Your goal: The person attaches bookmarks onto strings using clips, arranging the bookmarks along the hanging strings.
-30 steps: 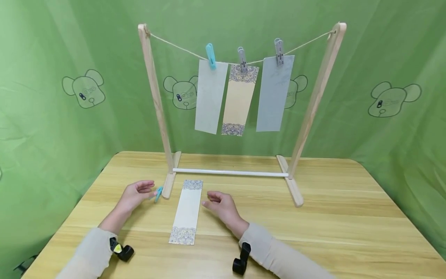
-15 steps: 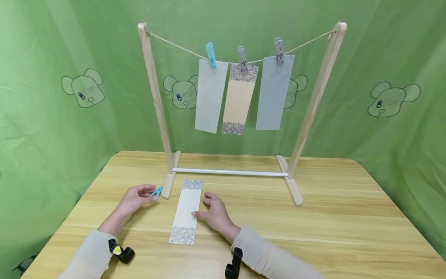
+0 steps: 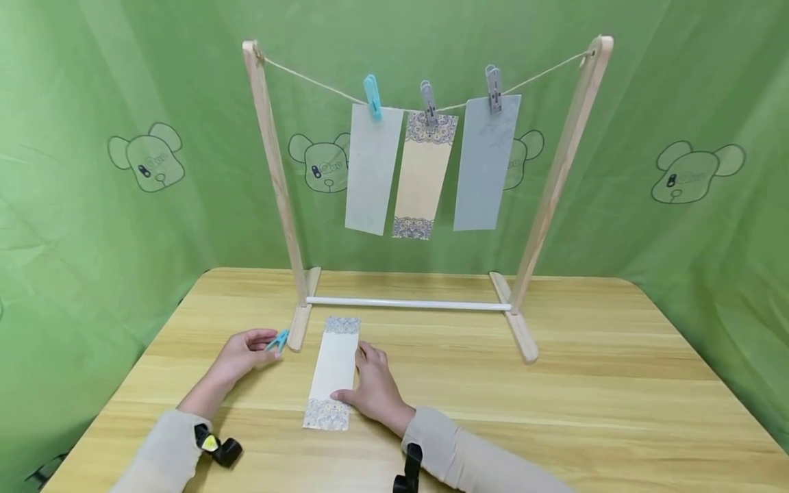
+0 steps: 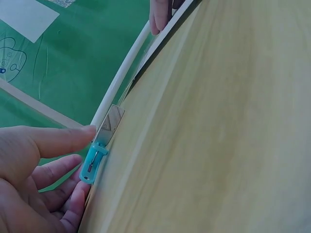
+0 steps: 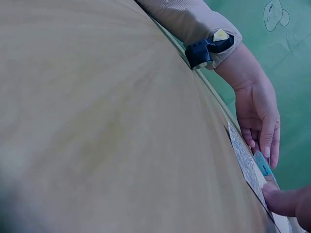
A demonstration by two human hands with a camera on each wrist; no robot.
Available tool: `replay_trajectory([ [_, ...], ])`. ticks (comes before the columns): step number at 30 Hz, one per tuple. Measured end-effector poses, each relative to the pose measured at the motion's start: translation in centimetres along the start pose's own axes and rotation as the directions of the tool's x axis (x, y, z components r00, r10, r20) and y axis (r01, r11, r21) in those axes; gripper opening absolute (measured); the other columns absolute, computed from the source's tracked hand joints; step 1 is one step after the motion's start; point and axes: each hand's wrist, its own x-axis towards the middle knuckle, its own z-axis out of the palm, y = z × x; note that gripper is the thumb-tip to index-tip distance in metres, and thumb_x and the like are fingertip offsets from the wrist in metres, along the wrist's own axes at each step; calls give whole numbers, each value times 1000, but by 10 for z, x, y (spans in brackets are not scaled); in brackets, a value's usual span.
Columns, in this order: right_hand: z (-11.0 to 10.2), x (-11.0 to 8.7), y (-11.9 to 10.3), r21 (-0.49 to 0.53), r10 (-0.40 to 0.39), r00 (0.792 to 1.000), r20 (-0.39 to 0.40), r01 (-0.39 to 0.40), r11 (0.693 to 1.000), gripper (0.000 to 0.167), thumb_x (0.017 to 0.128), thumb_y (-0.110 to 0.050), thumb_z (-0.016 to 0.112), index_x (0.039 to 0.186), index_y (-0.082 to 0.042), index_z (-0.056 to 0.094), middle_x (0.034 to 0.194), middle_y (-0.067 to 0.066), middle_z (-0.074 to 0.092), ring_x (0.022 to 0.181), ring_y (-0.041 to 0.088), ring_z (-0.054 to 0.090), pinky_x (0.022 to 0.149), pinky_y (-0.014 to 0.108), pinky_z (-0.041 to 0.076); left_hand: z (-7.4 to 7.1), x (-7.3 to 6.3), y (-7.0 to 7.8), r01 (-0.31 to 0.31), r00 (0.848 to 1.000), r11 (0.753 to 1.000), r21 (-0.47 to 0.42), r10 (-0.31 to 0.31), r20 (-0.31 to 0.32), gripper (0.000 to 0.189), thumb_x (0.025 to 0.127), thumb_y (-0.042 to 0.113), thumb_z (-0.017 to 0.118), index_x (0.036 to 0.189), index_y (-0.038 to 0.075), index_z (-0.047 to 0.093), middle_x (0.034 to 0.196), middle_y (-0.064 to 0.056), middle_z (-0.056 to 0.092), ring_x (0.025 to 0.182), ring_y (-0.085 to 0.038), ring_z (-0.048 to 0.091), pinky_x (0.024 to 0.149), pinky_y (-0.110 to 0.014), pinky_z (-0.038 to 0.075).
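Note:
A teal clothespin [image 3: 279, 340] is pinched by my left hand [image 3: 237, 356] beside the stand's left foot; in the left wrist view the thumb and fingers meet the clothespin [image 4: 93, 164]. My right hand [image 3: 376, 383] grips the right edge of a cream paper card [image 3: 333, 366] with lacy blue-grey bands at both ends. Its thumb [image 5: 282, 200] lies on top of the card, and the other fingers are mostly hidden past the edge. In the right wrist view, the card's near edge [image 5: 243, 160] stands slightly off the table.
A wooden stand [image 3: 274, 164] with a white crossbar [image 3: 407, 303] carries a sagging string [image 3: 314, 83]. From it hang a pale card [image 3: 372, 171] on a teal clothespin [image 3: 372, 98], and a patterned card [image 3: 424, 178] and a grey-blue card [image 3: 487, 164] on grey clothespins.
My right hand has moved left and nearer onto the card, its thumb now over the lower part. The card has shifted slightly right. The clothespin has turned in my left hand.

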Motion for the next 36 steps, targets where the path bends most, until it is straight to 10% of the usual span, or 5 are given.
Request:
replay_trajectory([
  [12,-5,3,2,108,26,1000,-13,-25,994,67,81,-11,73,132,17,39,144,24,35,132,40,30,107,46,35,3,4,0,8,1000,999,41,-8,-13,49,80,5,73,125,-5,55,116,-18,59,100,-23,53,79,-20,46],
  [23,1,3,-4,20,91,996,-12,-90,996,99,68,-43,83,133,17,38,147,29,26,134,39,27,108,44,35,2,3,-3,7,999,995,97,-3,-38,49,80,6,73,124,-4,56,116,-18,60,99,-24,53,79,-24,45],
  [36,0,4,-4,160,96,995,-29,-90,983,79,68,-17,85,131,9,45,145,25,33,132,39,26,108,50,31,6,2,0,-14,998,984,180,26,-61,47,77,10,76,117,-8,58,106,-18,63,88,-22,53,73,-26,45],
])
